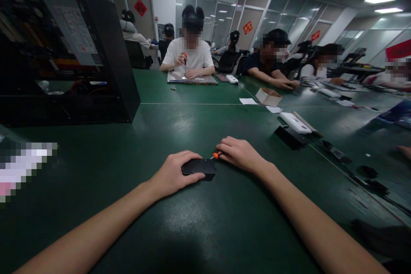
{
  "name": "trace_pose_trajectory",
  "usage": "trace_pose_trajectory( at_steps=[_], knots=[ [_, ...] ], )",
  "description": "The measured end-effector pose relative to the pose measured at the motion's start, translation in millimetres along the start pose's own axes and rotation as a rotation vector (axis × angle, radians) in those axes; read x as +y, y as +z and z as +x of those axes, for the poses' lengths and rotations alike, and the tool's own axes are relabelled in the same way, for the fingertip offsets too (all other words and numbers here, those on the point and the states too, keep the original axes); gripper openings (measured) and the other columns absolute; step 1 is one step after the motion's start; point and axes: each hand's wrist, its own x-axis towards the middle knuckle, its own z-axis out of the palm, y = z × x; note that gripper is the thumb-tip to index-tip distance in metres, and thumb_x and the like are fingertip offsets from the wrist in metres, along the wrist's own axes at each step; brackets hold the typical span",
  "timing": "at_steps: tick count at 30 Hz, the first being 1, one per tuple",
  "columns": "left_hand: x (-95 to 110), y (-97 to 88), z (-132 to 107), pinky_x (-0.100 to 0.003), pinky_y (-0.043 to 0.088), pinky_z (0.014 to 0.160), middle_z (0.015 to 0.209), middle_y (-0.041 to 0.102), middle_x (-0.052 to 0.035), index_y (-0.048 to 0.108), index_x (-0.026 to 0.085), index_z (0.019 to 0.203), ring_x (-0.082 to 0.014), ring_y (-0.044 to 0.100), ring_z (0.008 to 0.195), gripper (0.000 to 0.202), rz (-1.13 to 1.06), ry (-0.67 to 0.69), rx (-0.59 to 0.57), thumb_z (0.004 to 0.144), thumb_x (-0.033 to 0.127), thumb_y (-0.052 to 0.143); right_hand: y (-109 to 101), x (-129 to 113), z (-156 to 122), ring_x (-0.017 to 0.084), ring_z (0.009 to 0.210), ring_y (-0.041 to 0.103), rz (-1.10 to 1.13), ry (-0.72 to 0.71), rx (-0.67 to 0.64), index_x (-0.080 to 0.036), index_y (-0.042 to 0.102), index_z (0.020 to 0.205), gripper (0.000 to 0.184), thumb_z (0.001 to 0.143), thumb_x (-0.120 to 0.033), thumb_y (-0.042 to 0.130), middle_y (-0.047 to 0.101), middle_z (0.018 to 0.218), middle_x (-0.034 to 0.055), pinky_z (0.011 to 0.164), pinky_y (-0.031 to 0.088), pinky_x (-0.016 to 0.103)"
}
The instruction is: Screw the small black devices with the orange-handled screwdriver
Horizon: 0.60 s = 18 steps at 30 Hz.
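Observation:
A small flat black device [199,167] lies on the green table [192,222] in front of me. My left hand [175,173] wraps around its left side, thumb along the near edge, holding it down. My right hand [239,153] is closed on a small screwdriver with an orange handle [217,154], whose tip points at the device's upper right corner.
A black open computer case [64,51] stands at the far left. To the right lie a black flat part [289,137], a white device [295,123] and a small cardboard box [268,96]. Several people sit at the far side of the table.

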Motion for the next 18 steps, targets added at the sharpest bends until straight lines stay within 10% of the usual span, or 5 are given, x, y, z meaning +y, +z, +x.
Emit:
trace_pose_trajectory(
  at_steps=[18],
  knots=[
    [0.5, -2.1, -2.5, -0.035, 0.054, 0.091, 0.115, 0.072, -0.0065, 0.066, 0.021, 0.119, -0.0236, 0.069, 0.102, 0.038, -0.021, 0.006, -0.039, 0.086, 0.037, 0.076, -4.3, 4.9, -2.6, 0.020, 0.080, 0.058, -0.096, 0.049, -0.047, -0.018, 0.068, 0.101, 0.022, 0.101, -0.030, 0.050, 0.066, 0.090, 0.0078, 0.069, 0.041, 0.032]
  ],
)
